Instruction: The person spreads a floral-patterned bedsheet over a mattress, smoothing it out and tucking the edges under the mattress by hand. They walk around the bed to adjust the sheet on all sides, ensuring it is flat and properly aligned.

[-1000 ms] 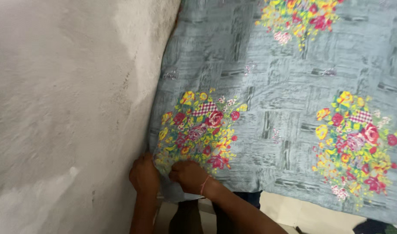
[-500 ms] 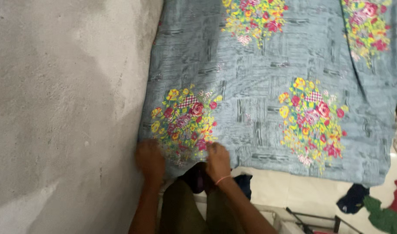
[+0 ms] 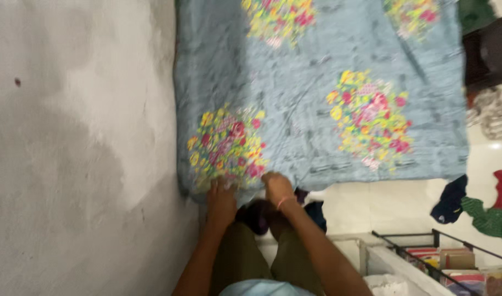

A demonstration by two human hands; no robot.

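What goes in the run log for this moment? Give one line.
left hand: gripping near edge of grey-blue floral cotton bedsheet | right hand: gripping same edge | sheet: spread flat beside grey plaster wall

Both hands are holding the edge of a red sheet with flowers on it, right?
Not quite. The head view shows the sheet is grey-blue, not red; only some of its flowers are red. Both the left hand and right hand are at its near edge.

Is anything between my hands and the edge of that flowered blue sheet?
Nothing visible. The left hand and right hand both already rest on the near edge of the bedsheet, beside the grey wall.
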